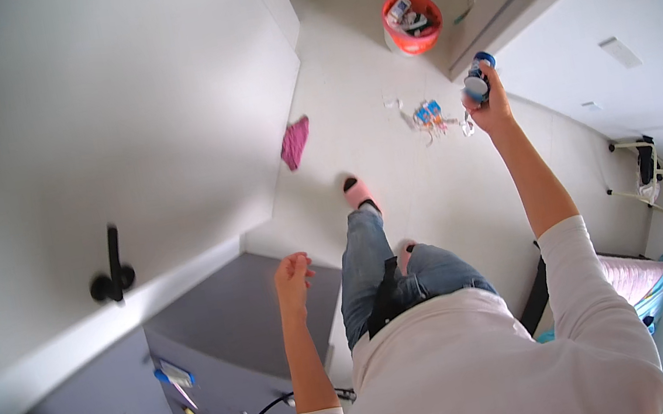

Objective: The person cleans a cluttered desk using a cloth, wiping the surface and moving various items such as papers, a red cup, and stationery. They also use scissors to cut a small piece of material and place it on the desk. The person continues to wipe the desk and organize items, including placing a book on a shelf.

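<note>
My right hand (492, 104) is wrapped around a blue cylindrical container with a white round end (476, 87), held out at arm's length beside the wall on the right. Below it on the floor lies a small pile of litter (430, 115) with blue and orange packaging and stringy scraps. My left hand (293, 273) hangs at my left side, fingers loosely bent and a little apart, with nothing visible in it. Beyond that hand stands a white door (111, 126) with a black lever handle (115, 271).
A red and white bucket (415, 46) full of mixed items stands ahead on the pale floor. A purple cloth (296, 143) lies by the door's bottom edge. To the right rear are a cream metal-tube frame (634, 190) and a pink mattress or bedding (637, 279).
</note>
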Demonstrator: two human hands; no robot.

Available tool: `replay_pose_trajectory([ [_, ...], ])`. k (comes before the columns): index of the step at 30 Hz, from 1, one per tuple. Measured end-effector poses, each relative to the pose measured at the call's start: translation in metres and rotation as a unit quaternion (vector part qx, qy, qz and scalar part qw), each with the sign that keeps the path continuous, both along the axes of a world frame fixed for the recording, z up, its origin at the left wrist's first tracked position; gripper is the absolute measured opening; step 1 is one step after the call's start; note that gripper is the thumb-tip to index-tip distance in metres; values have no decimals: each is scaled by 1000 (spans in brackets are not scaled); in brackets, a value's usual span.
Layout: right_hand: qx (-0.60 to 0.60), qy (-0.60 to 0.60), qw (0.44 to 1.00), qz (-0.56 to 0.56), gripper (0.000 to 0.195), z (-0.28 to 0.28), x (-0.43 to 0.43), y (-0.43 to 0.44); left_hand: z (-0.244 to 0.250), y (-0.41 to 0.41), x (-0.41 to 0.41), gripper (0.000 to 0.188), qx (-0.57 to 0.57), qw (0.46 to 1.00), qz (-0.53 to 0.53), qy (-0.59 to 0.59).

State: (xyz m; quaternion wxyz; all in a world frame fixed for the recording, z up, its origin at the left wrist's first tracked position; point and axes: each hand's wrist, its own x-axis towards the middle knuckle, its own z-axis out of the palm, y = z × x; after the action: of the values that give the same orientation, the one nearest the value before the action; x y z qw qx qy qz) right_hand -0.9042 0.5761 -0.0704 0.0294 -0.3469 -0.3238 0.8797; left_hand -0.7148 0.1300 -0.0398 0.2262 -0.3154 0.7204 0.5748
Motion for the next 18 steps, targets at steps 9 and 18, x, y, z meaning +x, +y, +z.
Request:
replay_pose_trajectory([
  [9,-17,52,997,-59,32,-89,-198,54,-37,64,-246,26,29,994,-104,27],
  [18,-32,-32,992,-120,36,-260,-386,119,-143,88,-320,25,-16,971,-156,-179],
])
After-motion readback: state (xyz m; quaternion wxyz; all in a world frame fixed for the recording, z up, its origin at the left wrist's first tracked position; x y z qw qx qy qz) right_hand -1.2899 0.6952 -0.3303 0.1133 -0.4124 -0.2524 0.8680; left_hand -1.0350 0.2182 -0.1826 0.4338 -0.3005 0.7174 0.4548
